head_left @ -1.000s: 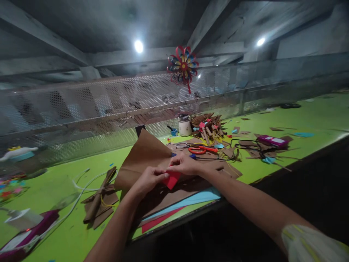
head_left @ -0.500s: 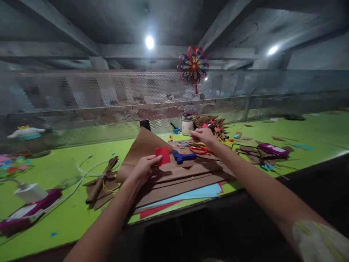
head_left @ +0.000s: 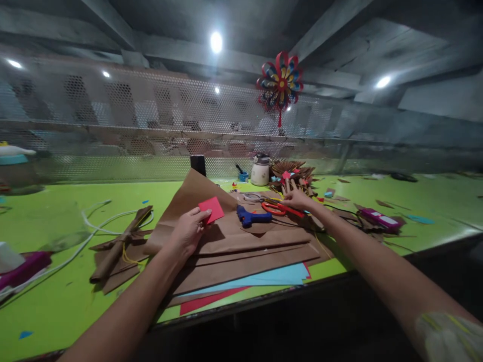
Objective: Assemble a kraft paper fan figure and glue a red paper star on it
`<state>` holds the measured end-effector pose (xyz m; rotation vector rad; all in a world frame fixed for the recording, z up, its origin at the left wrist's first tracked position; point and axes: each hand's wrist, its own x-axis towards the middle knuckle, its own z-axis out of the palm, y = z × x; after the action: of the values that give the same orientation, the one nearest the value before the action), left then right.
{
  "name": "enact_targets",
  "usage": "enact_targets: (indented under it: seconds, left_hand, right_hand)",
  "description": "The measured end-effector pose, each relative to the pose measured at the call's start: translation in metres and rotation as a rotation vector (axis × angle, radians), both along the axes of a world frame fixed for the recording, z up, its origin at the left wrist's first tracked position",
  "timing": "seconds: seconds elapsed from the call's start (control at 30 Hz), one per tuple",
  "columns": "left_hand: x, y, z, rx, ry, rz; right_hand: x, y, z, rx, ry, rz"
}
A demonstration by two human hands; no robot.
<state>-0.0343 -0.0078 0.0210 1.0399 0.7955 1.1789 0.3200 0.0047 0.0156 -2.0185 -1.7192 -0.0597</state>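
Observation:
My left hand (head_left: 187,230) pinches a square of red paper (head_left: 212,210) between thumb and fingers, over a sheet of brown paper whose back corner (head_left: 192,193) stands up. My right hand (head_left: 297,198) is stretched out with its fingers apart, over the red-handled scissors (head_left: 277,208) and close to the heap of folded brown paper (head_left: 290,170). Whether its fingertips touch either one, I cannot tell. Between the hands a blue glue gun (head_left: 252,217) lies on the brown paper. A roll of clear tape (head_left: 252,197) rests just behind it.
Blue sheets (head_left: 264,276) and a red sheet (head_left: 211,300) stick out at the front edge. Left lie a tied brown paper bundle (head_left: 116,251) and a white cable (head_left: 92,231). A white jar (head_left: 260,171) stands behind; a purple power strip (head_left: 379,220) lies right.
My right hand has moved slightly down and to the right, and its pinched fingers have spread. My left hand keeps the red paper, now tilted. The view has shifted a little.

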Motion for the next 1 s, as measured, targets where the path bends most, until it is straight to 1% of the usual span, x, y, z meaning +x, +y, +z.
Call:
enact_targets:
  seconds: [0.1, 0.2, 0.33, 0.5, 0.6, 0.67, 0.73, 0.87, 0.93, 1.0]
  left_hand:
    - [0.000, 0.002, -0.001, 0.008, -0.006, -0.001]
    - [0.001, 0.005, -0.003, 0.004, -0.003, 0.003]
    - [0.001, 0.007, -0.007, -0.012, 0.021, 0.011]
    - [0.001, 0.007, -0.009, 0.000, 0.087, -0.010]
    - [0.001, 0.005, -0.007, -0.003, 0.091, -0.008]
    - [0.001, 0.004, -0.006, -0.006, 0.083, -0.009]
    - [0.002, 0.003, -0.006, -0.006, 0.075, -0.010]
    - [0.002, 0.003, -0.007, 0.002, 0.060, -0.029]
    - [0.002, 0.004, -0.009, 0.004, 0.064, -0.040]
    - [0.002, 0.005, -0.011, -0.006, 0.076, -0.040]
  right_hand:
    - [0.005, -0.007, -0.006, -0.081, 0.006, 0.034]
    - [0.003, -0.011, -0.012, -0.096, 0.033, 0.029]
    - [-0.005, -0.016, -0.017, -0.032, 0.117, 0.010]
    - [-0.004, -0.017, -0.011, 0.114, 0.202, -0.082]
    - [-0.006, -0.017, -0.008, 0.152, 0.220, -0.099]
    - [-0.012, -0.017, -0.010, 0.149, 0.216, -0.061]
    - [-0.023, -0.017, -0.013, 0.120, 0.203, 0.008]
    - [-0.040, -0.016, -0.016, 0.007, 0.144, 0.172]
    - [-0.040, -0.012, -0.013, -0.036, 0.097, 0.205]
    - [-0.034, -0.003, -0.010, -0.071, 0.045, 0.203]
